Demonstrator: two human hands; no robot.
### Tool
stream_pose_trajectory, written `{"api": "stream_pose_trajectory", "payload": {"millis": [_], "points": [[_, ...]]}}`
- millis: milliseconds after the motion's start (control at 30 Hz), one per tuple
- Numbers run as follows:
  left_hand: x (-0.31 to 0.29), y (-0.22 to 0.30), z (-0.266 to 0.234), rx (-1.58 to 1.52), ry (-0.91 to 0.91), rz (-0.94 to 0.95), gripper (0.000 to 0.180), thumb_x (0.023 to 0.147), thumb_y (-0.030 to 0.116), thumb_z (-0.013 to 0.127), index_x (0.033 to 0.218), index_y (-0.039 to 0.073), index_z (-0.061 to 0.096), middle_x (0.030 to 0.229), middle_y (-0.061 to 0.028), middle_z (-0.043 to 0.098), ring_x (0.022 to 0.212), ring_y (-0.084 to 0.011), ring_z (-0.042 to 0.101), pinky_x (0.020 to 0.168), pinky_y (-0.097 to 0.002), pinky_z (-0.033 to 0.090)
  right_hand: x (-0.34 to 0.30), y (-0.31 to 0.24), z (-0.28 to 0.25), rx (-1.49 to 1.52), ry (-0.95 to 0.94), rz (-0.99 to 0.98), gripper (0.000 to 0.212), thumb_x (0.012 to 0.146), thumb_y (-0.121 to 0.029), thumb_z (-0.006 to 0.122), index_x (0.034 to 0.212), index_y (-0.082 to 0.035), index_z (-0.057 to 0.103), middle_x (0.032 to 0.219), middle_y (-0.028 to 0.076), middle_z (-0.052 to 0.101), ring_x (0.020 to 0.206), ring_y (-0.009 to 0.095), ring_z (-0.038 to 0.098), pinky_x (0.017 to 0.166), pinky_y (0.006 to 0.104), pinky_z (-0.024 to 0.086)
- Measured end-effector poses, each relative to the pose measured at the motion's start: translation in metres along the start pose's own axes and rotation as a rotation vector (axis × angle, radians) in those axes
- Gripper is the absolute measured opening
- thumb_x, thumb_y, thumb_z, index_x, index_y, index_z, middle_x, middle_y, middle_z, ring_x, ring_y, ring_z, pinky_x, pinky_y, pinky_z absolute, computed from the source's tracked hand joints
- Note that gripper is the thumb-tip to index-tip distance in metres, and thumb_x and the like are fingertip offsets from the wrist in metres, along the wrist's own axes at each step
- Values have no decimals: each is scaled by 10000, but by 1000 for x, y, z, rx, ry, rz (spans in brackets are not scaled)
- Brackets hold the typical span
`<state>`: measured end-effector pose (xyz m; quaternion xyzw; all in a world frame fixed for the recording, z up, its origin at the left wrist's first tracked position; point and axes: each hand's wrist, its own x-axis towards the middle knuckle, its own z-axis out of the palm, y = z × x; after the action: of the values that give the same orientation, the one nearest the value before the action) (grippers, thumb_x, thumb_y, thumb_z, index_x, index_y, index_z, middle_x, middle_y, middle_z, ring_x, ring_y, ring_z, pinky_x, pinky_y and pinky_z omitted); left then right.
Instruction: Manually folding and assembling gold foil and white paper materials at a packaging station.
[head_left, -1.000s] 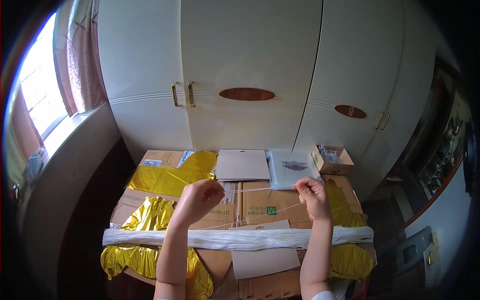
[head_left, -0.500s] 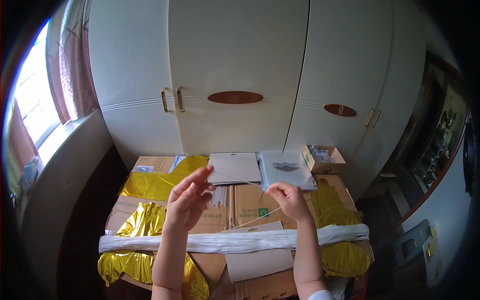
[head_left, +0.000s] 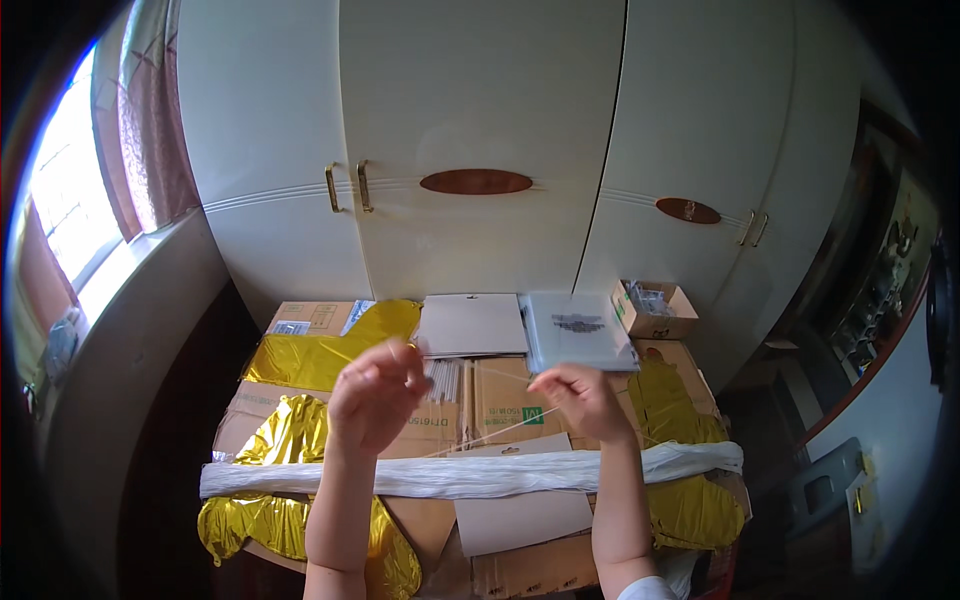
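Observation:
Between my two raised hands runs a thin white string [head_left: 483, 372], faint against the cardboard. My right hand [head_left: 582, 402] pinches it between thumb and forefinger. A further length of the string slants from below that hand down to the left, toward a thick bundle of white strings [head_left: 420, 477]. My left hand [head_left: 378, 398] is slightly blurred, its fingers curled at the other end of the string. The bundle lies across the table from side to side, beneath both forearms. Under it sits a pale card sheet [head_left: 525, 523] with a hang slot.
Flattened cardboard [head_left: 420, 430] covers the table. Shiny gold foil pieces [head_left: 285, 430] lie left and right. Toward the back are pale cards [head_left: 470, 325], thin white sticks [head_left: 443, 380], clear plastic bags [head_left: 575, 335] and a small open box [head_left: 655, 315]. White cabinet doors [head_left: 480, 100] stand behind.
My left hand has turned, its fingers curling in more and the forefinger less stretched out. The right hand stays nearly in place, still pinching the string. The whole view has shifted slightly.

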<state>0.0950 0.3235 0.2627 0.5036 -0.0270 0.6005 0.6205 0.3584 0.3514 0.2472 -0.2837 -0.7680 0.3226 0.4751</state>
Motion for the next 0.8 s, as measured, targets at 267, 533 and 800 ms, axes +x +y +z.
{"api": "stream_pose_trajectory", "payload": {"millis": [267,533,800], "points": [[-1,5,1,1656,160,-11,94,756,115,604,815,42,598,800,-11,599,806,-136,496,739,-276,366,-2,-21,14,120,-59,-94,179,868,-163,579,766,-22,621,662,23,582,589,59,484,528,203,393],[7,6,18,22,370,133,359,838,148,501,1147,-28,544,1136,-117,566,924,-139,477,763,-257,371,0,-1,23,-95,-82,-93,185,860,-176,591,775,-16,629,649,7,577,581,54,485,528,200,397],[-4,6,0,1157,68,-259,252,803,127,580,580,13,554,545,-55,528,648,-191,473,584,-293,352,-5,-3,15,545,47,-2,229,868,-244,580,801,-31,632,622,-3,538,512,41,399,460,195,303]]}}
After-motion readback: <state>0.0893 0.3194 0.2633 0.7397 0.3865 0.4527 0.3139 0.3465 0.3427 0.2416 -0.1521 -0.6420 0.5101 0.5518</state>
